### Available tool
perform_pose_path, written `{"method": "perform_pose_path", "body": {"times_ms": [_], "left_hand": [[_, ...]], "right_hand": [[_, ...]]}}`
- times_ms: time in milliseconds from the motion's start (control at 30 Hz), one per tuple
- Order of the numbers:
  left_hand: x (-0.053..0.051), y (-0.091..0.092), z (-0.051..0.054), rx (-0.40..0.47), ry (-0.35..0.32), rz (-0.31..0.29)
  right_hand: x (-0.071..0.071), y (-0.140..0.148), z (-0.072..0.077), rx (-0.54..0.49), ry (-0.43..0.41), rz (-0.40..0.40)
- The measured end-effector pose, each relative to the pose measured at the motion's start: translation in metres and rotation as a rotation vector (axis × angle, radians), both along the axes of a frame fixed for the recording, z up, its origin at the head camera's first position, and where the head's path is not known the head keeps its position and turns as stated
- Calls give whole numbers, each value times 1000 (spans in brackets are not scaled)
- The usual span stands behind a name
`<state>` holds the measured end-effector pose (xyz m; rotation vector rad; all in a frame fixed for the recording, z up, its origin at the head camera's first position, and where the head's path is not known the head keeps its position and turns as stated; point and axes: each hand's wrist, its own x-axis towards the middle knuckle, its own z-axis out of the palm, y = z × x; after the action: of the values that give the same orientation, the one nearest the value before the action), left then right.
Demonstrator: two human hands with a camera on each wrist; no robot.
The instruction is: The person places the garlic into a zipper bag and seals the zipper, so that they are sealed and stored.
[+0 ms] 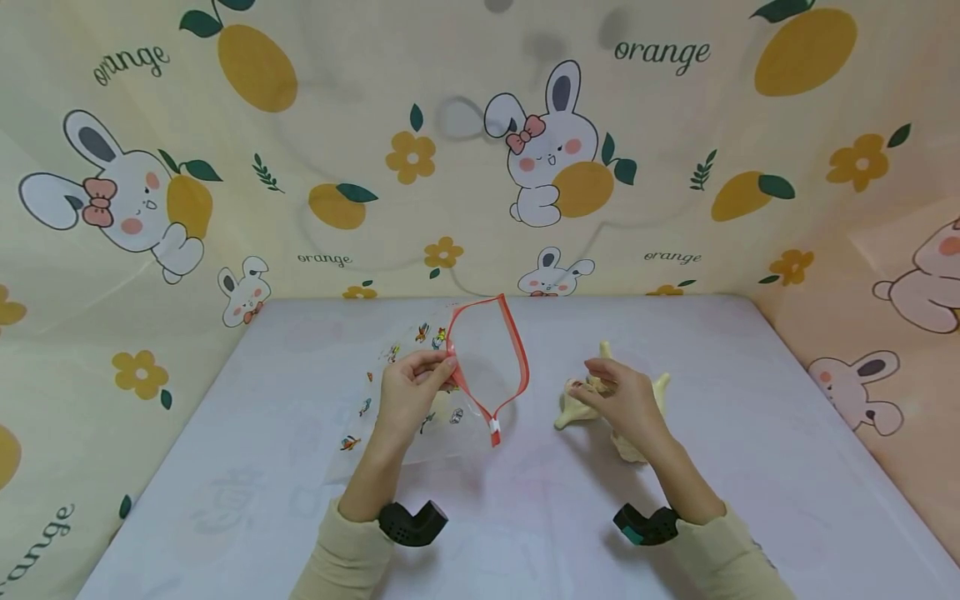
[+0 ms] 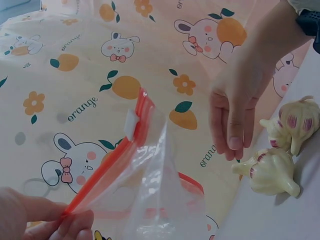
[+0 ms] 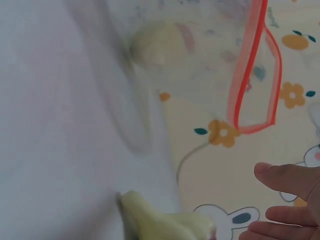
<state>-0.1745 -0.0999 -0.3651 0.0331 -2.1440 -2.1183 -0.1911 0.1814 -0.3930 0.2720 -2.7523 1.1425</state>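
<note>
Head view: clear, thin plastic zip bag with small coloured prints, edged by a red plastic sealing strip; left of centre, mouth gaping to the right. Pinched at the strip's left side between thumb and fingers of the left hand. Likely very light, limp, slick; apt to collapse if let go. Best held by the stiffer strip, clear of the white slider.

Pale, glossy, purple-streaked garlic bulbs on the table right of the bag, under the right hand: fingers loosely extended, thumb separate, gripping nothing. Probably light, firm, smooth; best grasped round the belly.

Right wrist view: pale rounded shape through the film; inside or behind, cannot tell.
</note>
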Motion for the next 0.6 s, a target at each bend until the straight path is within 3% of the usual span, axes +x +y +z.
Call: {"method": "perform_pose_path", "body": {"times_ms": [600], "left_hand": [[0,0,0,-8,-5,-6]], "right_hand": [[-6,4,-20,88,-62,16]]}}
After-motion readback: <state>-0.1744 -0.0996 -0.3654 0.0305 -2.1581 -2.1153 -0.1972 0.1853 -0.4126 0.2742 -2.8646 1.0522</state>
